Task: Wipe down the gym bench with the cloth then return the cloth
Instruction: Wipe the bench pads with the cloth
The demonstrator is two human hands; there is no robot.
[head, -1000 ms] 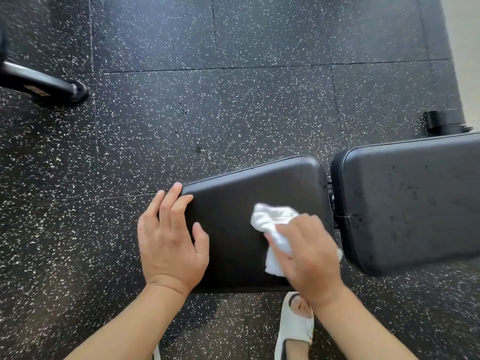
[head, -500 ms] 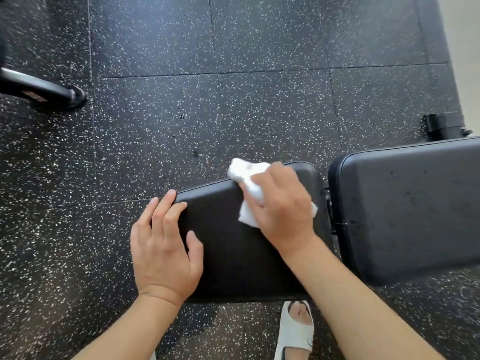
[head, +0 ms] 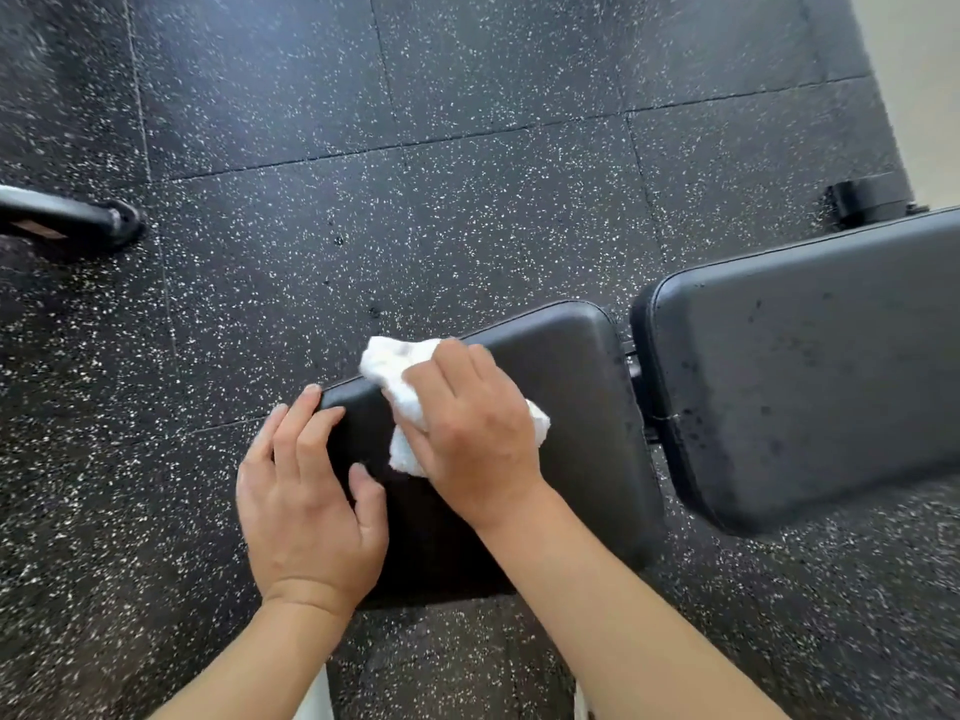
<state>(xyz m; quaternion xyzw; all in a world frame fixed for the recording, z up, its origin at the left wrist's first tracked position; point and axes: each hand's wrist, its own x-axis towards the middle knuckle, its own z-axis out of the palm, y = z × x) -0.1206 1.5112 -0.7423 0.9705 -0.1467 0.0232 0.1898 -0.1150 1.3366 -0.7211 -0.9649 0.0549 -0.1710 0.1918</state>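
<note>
The black gym bench has a smaller seat pad [head: 571,407] in the middle and a larger back pad [head: 805,366] to the right, speckled with dark spots. My right hand [head: 472,428] grips a crumpled white cloth [head: 387,363] and presses it on the seat pad's far left part. The cloth sticks out past the pad's far edge. My left hand [head: 306,496] rests with straight fingers on the seat pad's left end, thumb on top.
Black speckled rubber floor tiles [head: 467,210] lie all round the bench. A black metal bar with a rounded foot [head: 78,218] reaches in from the left. A black bench part [head: 867,200] sits at the far right by a pale wall [head: 924,70].
My right hand has swept the cloth from the seat pad's near right part to its far edge, then left toward my left hand. My left hand stays on the pad's end.
</note>
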